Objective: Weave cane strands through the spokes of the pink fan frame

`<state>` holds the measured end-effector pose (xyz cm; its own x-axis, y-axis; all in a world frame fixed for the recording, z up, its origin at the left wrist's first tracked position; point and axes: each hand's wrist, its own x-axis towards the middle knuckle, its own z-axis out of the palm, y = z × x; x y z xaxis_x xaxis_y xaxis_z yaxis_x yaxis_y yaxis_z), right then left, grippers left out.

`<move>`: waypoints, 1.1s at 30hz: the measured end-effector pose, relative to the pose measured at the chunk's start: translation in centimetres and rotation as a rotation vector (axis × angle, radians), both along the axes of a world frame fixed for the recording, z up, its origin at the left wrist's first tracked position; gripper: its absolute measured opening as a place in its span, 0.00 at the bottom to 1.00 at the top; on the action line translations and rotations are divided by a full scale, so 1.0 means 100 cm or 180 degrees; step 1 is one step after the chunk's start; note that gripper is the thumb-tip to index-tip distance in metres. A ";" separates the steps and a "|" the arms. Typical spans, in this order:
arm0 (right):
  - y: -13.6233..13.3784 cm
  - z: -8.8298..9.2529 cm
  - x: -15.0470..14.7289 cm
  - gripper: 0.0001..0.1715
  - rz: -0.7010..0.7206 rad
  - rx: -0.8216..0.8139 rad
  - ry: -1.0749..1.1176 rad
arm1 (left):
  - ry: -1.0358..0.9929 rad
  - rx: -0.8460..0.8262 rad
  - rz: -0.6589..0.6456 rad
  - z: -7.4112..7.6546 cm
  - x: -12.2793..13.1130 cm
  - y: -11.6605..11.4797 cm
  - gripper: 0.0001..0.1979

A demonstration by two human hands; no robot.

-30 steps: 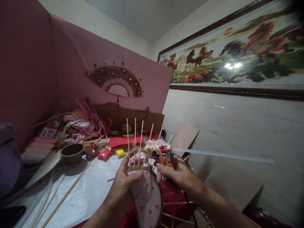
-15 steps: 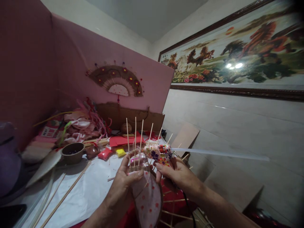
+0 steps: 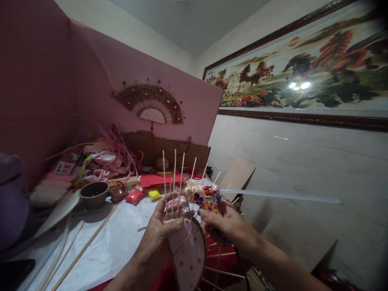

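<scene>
Head cam: L hand [image 3: 162, 228] pinches curved dotted-cloth fan [image 3: 188, 256], R hand [image 3: 228, 224] clasped rnd floral-print glue gun [image 3: 200, 195].

Left hand [image 3: 161, 229] pinching, right hand [image 3: 232, 225] gripping; forearms [image 3: 136, 260] bare, converging.

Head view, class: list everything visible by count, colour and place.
Dotted piece: one, mostly white, in left hand
Glue gun: one, multicoloured, in right hand
Rod: one, whitish, from glue gun
Fan: one, brown, on pink board
Picture: one, multicoloured, right wall
Heap: one, mostly pink, behind bowl
Bowl: one, brownish, beside packets
Packets: three; brown, red, yellow; before red paper
Ball: one, brown, before cardboard
Sticks: many, pale, on white sheet and dotted piece
Unclear thing: one, purple, left edge
Left hand, right hand: two, bare, lower centre
</scene>
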<state>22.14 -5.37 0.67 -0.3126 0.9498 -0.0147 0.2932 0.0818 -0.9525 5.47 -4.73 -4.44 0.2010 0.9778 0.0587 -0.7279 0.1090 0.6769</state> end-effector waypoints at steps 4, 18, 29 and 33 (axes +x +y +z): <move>-0.001 0.000 -0.001 0.25 0.0020 0.0004 0.0120 | -0.0021 -0.0060 -0.0032 0.000 -0.001 -0.001 0.28; 0.001 -0.002 -0.001 0.26 0.0076 -0.0006 0.0043 | -0.0085 -0.0062 -0.0008 0.005 0.001 -0.004 0.29; 0.000 -0.003 0.000 0.25 -0.0068 -0.0041 -0.0014 | -0.0041 -0.0016 0.0023 0.004 0.000 -0.003 0.29; 0.000 -0.003 0.000 0.25 -0.0056 -0.0023 -0.0031 | -0.0035 -0.0023 0.0018 0.005 0.000 -0.005 0.29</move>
<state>22.15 -5.37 0.38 -0.2956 0.9550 -0.0244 0.3037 0.0697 -0.9502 5.48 -5.26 -3.98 0.1948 0.9794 0.0538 -0.7360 0.1097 0.6681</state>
